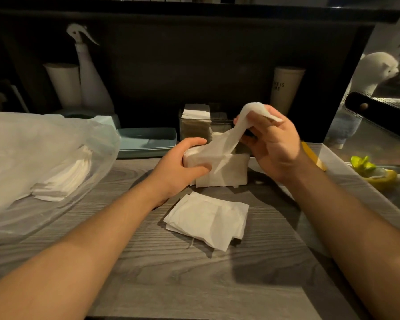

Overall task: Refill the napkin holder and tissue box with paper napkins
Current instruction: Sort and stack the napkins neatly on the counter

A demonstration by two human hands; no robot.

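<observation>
My left hand (183, 167) grips the left end of a thick stack of white napkins (226, 170) standing on the grey wood-grain table (194, 285). My right hand (270, 144) pinches one napkin (226, 137) and holds it lifted above the stack, its lower end still touching the stack. A clear napkin holder (194, 128) stands behind, with folded napkins in its left side. A loose pile of napkins (208, 219) lies flat nearer to me. I cannot pick out a tissue box for certain.
A plastic bag (39, 158) with more napkins lies at the left. A teal tray (146, 142) sits beside the holder. Behind stand a spray bottle (90, 75), a white roll (64, 84) and a cup (285, 88). A clear bin (356, 181) with yellow-green items is at the right.
</observation>
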